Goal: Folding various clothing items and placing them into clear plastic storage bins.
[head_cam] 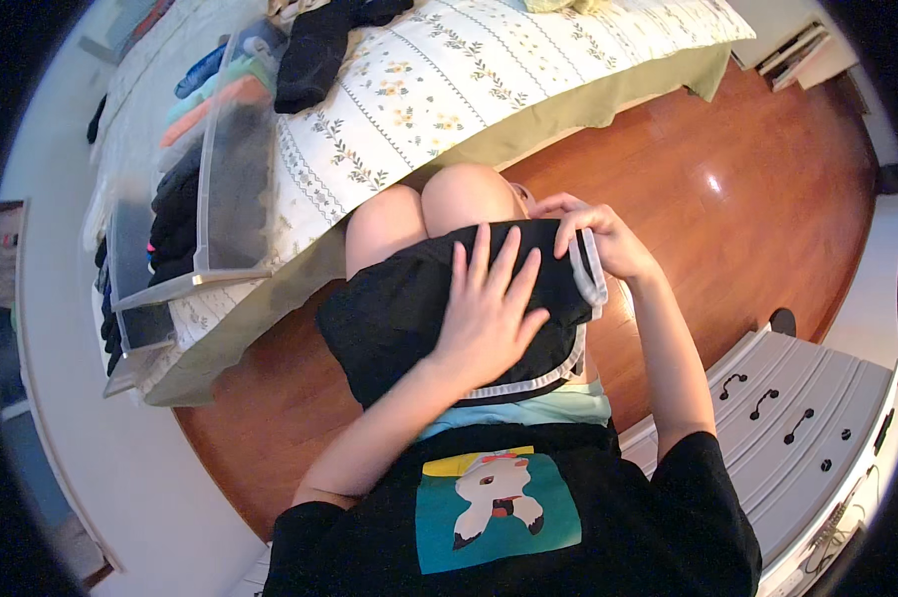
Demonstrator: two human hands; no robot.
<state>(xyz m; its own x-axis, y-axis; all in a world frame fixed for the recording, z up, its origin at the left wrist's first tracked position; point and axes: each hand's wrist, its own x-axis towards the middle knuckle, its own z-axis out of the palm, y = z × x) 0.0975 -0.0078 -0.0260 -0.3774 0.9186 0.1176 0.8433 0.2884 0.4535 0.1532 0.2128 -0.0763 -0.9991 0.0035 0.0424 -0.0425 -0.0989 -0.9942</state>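
Observation:
A black cloth garment with white trim, apparently shorts (396, 313), lies partly folded across my lap, over my bare thighs. My left hand (490, 306) rests flat on top of it with the fingers spread. At the garment's right end, my right hand (594, 231) pinches the white-trimmed edge between thumb and fingers; some of its fingertips are hidden behind the cloth. Light green cloth (568, 404) shows under the garment near my waist.
Ahead is a bed with a floral sheet (419, 97). Clear plastic bins (236, 172) with folded clothes stand on its left part, beside black clothing (311, 67). A white chest of drawers (792, 418) is at the right, on a wooden floor (717, 216).

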